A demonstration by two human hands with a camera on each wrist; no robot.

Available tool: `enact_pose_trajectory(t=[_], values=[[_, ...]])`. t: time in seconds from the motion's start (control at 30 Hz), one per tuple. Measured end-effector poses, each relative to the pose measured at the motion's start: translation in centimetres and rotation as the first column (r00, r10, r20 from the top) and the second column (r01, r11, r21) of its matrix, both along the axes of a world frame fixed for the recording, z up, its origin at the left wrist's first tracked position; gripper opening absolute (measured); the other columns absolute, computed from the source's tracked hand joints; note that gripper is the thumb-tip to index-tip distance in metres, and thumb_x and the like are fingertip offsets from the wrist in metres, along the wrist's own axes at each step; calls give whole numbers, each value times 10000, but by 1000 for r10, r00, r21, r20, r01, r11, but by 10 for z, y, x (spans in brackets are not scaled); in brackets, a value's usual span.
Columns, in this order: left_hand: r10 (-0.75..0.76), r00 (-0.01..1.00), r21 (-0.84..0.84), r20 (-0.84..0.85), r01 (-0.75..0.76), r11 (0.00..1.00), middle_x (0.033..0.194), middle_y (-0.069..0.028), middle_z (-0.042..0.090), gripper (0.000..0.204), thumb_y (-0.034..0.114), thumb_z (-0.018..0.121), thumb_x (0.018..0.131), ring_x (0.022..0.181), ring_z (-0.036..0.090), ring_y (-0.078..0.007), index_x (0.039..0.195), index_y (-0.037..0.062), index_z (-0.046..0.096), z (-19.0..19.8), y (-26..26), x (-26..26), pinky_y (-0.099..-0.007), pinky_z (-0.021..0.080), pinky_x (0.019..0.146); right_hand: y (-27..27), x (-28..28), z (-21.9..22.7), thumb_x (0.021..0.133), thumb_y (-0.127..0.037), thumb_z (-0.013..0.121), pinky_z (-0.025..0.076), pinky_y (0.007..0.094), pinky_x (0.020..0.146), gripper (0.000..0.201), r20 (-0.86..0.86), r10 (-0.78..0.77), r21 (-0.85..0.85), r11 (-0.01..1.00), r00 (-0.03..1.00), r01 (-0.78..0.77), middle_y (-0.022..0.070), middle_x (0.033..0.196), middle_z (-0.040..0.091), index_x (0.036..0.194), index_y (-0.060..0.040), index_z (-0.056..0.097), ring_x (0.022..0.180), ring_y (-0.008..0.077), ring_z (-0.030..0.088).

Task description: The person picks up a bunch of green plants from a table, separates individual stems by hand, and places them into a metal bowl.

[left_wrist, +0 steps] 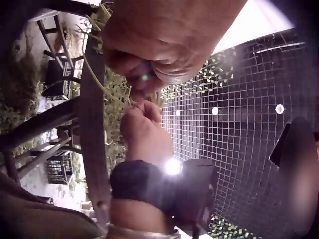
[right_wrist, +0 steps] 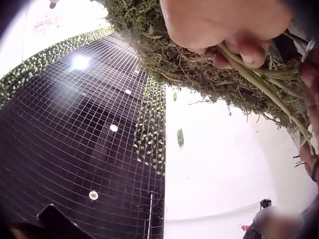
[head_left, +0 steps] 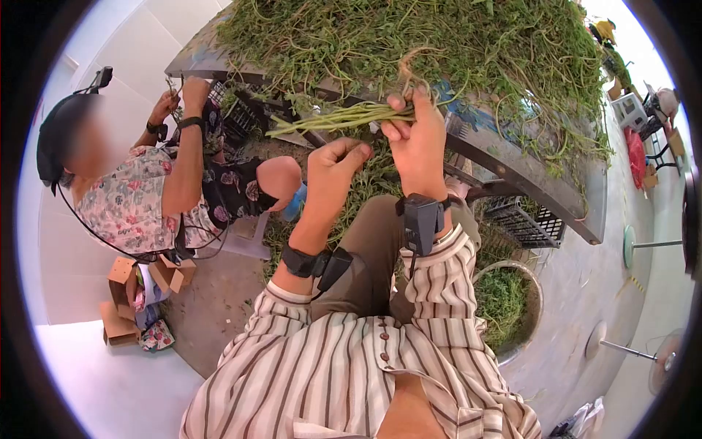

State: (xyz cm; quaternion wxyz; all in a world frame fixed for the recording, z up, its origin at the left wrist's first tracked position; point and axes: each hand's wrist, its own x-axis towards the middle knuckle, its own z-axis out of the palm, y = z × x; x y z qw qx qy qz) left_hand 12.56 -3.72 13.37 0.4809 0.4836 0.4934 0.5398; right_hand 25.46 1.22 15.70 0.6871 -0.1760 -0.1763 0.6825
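R hand [head_left: 418, 143] gripping slim, straight stems [head_left: 333, 119], L hand [head_left: 330, 172] curled (can't tell if pinching anything), tangled leafy heap [head_left: 475, 44] nr.

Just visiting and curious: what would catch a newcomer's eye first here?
Probably the tangled heap of green plants spread across the table. Next, the bunch of long stems gripped in the right hand at the table's near edge. Then, at the head view's left, the person in a flowered shirt.

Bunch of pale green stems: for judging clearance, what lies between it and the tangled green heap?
The dark table edge separates stems and heap in the head view.
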Motion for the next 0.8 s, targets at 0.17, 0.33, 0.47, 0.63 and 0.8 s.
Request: enact_pose_trajectory(t=[0.17,0.33,0.47,0.63,0.8], values=[[-12,997,-125,75,21,992,558,39,463,234,229,621,860,428,324,-21,835,-3,634,-10,-5,-5,-190,214,399,2,5,-5,941,-210,437,311,226,444,137,-58,-1,39,999,998,4,78,763,547,873,-92,457,442,56,285],[102,930,-156,354,-49,987,600,30,489,244,245,606,871,440,335,-22,865,1,628,-2,4,5,-194,234,390,-3,0,-2,956,-202,412,309,203,446,159,-44,45,2,999,998,-45,54,760,517,871,-72,442,462,52,278],[84,910,-99,405,-47,994,610,25,499,209,209,606,868,441,337,-26,868,2,631,-9,8,-1,-194,228,391,-3,0,-1,956,-218,419,309,201,441,166,-29,47,-8,999,998,-47,41,758,512,868,-79,441,461,48,270],[82,967,-122,241,-54,991,603,22,488,154,146,587,856,443,343,-29,801,6,623,-15,6,-13,-195,228,388,-2,-5,-7,939,-249,446,284,217,415,166,-48,85,4,996,995,-85,54,696,523,859,-104,458,434,57,285],[253,940,-195,228,-211,958,552,16,468,267,207,561,871,435,343,-37,689,14,593,-30,0,-34,-193,227,388,-7,5,9,933,-341,453,231,202,414,245,59,18,32,999,998,-20,-10,616,414,795,-138,434,444,45,256]])
